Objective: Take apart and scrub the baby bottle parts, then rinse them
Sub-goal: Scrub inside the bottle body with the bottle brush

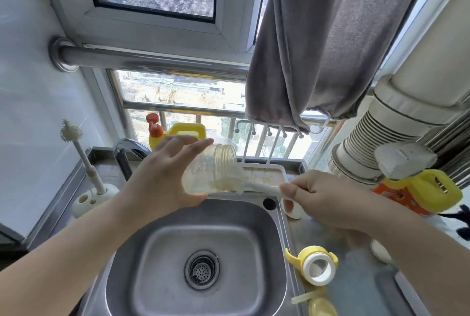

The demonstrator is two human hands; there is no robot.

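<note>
Head view: our left hand (162, 176) grips the bottle (208, 170) mid-frame, our right hand (318, 198) pinches the brush (256, 187) inside; wet plastic could slip into the sink (157, 252).

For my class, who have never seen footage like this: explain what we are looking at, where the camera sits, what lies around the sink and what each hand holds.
There is no machine here: a person wears one wide-angle camera on the head, looking forward and down, so you see their own two arms over a steel sink. The left hand grips a clear baby bottle, tipped on its side with the open mouth towards the right. The right hand pinches the white handle of a bottle brush, whose head is inside the bottle. On the counter to the right lies a yellow-handled bottle collar. To the left a second brush stands upright in a white holder. A grey towel hangs above, by the window.
</note>
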